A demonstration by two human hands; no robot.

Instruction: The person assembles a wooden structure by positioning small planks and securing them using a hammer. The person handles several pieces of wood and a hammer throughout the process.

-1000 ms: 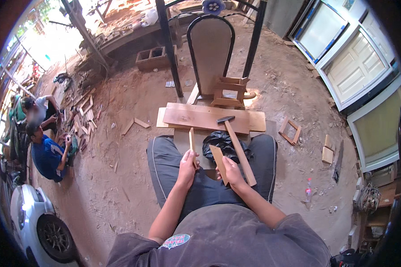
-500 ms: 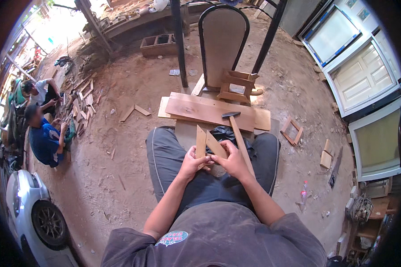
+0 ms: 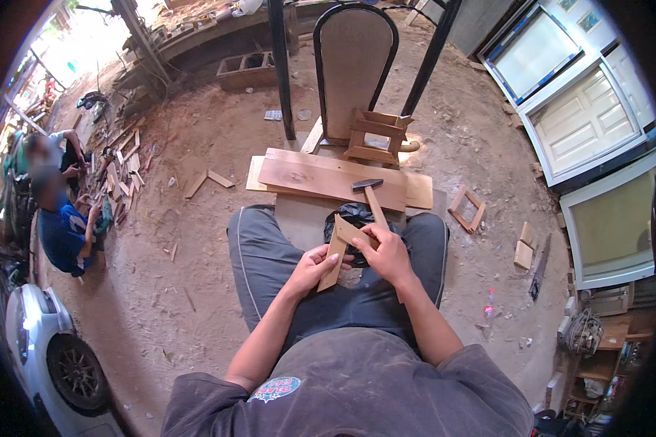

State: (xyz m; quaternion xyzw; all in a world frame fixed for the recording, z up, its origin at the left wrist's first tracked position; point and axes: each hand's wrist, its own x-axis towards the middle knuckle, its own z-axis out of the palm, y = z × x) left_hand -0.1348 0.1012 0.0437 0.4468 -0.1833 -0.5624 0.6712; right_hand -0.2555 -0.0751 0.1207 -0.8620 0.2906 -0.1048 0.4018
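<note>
Between my knees, two short flat wooden strips meet at an angle near their far ends. My left hand (image 3: 315, 269) is closed around the lower part of the left strip (image 3: 332, 268), which slants toward my lap. My right hand (image 3: 388, 255) grips the right strip (image 3: 353, 232), its thumb and fingers along the edge. A hammer (image 3: 374, 204) lies just beyond, its head on the reddish board (image 3: 321, 175) and its handle partly hidden by my right hand. Crumpled black plastic (image 3: 357, 213) sits behind the strips.
Across the bench lies a pale board (image 3: 419, 191). A small wooden frame box (image 3: 375, 136) stands behind it, before an arched panel (image 3: 356, 73). On the dirt floor are a square wooden frame (image 3: 466, 209), a saw (image 3: 539, 269) and a bottle (image 3: 489, 309). Two people (image 3: 65, 229) crouch left.
The two strips were side by side with their far ends apart; now those ends come together at a corner. My right hand has turned its strip across toward the left one.
</note>
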